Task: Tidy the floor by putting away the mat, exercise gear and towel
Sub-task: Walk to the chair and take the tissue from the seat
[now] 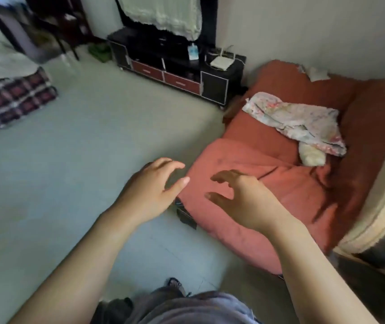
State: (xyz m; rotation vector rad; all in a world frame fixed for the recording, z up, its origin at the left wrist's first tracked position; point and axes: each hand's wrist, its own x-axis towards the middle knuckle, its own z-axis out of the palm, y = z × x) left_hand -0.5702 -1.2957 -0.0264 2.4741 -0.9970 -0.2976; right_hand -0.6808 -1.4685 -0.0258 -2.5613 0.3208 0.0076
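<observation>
A red padded mat lies on the floor against the right wall, its near end folded over into a thick lump. On it rests a crumpled floral towel with a pale cream cloth under its lower edge. My left hand hovers over the floor just left of the mat's folded corner, fingers spread and loosely curved, holding nothing. My right hand hovers above the folded mat, fingers spread and empty. A small dark object pokes out from under the mat's edge.
A black TV stand with red drawers stands at the back wall, a white router on it. A plaid folded mattress sits at the left. A cream rolled bolster lines the mat's right side. Pale tiled floor spreads left.
</observation>
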